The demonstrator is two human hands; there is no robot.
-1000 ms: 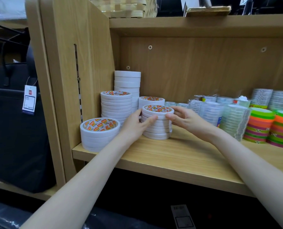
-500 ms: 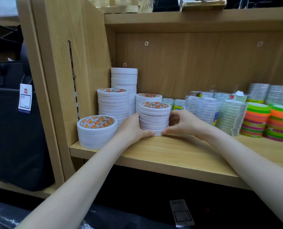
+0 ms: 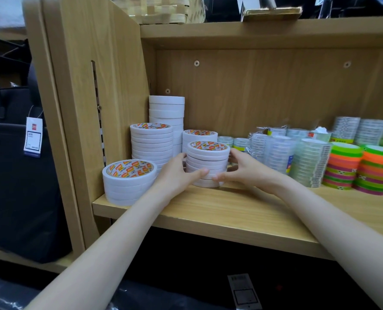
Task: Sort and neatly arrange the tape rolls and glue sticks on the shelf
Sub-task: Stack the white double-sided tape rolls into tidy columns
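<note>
Far left: dark bag (image 3: 18,175) with hang tag (image 3: 33,137), beside the wooden side panel (image 3: 92,86) of a light-wood shelf (image 3: 219,211). On the shelf: low white tape stack (image 3: 128,182) at the front corner, taller white stacks (image 3: 152,142) behind, then a white tape stack (image 3: 207,163) clasped by left hand (image 3: 177,175) and right hand (image 3: 242,168), fingers curled round either side. Further right: clear tape rolls (image 3: 298,157), then orange-and-green tape stacks (image 3: 360,168); above, a woven basket (image 3: 163,7).
</note>
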